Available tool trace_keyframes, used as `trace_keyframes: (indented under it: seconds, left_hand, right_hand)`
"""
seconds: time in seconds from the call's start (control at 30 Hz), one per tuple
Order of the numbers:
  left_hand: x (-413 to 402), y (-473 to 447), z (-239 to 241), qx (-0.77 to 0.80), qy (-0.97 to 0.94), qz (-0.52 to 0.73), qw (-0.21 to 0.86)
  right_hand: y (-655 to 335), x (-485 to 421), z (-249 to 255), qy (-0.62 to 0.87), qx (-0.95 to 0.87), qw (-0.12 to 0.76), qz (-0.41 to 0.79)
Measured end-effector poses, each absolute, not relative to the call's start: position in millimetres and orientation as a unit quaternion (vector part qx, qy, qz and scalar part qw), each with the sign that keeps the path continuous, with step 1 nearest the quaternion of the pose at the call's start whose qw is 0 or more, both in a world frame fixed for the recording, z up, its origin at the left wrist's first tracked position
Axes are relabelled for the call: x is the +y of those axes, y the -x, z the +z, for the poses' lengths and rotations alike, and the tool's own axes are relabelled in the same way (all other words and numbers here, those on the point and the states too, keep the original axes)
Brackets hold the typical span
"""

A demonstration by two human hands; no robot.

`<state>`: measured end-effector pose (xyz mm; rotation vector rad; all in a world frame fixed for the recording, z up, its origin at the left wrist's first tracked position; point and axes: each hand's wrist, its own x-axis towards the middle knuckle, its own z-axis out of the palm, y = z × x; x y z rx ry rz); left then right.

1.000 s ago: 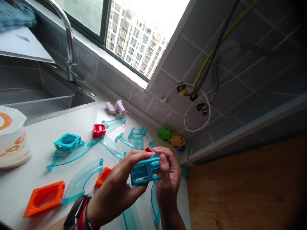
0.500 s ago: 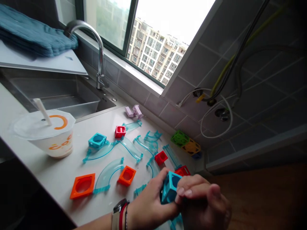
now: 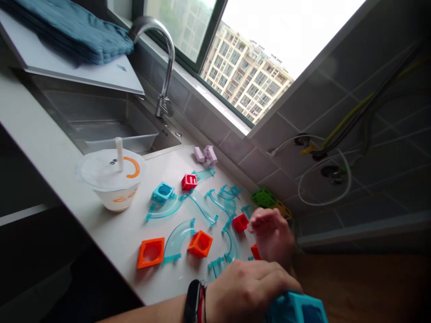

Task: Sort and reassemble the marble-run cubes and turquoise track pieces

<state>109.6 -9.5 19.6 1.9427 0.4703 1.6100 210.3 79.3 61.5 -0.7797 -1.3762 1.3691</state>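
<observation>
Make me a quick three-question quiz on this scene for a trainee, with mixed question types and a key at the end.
1. True or false: the left hand holds a red block.
2. Multiple choice: the curved track pieces on the counter are A) opaque green, B) see-through blue, C) opaque purple.
3. Short answer: what sticks up out of the top of the cup?

Key:
1. False; it holds a blue block.
2. B.
3. A straw.
</observation>
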Motion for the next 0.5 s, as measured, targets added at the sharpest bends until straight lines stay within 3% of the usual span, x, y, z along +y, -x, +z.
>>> trace_keyframes:
  seconds: [0.07,0.2,0.37,0.5]
  left_hand:
    - [-11,-102,27,0.149,-0.714,0.620,0.289]
    - [-14,-93,37,0.126,-0.713,0.642,0.251]
    - [-10,-80,46,0.124,-0.661,0.702,0.233]
    - [-6,-70,50,0.112,-0.584,0.757,0.271]
  right_hand:
    - [-172,94,56,0.370,-0.636,0.378,0.561]
    - [-95,106,50,0.321,-0.851,0.183,0.373]
    - [-35,98,27,0.319,-0.912,0.091,0.240]
    - [-18,91,3,0.399,-0.897,0.077,0.175]
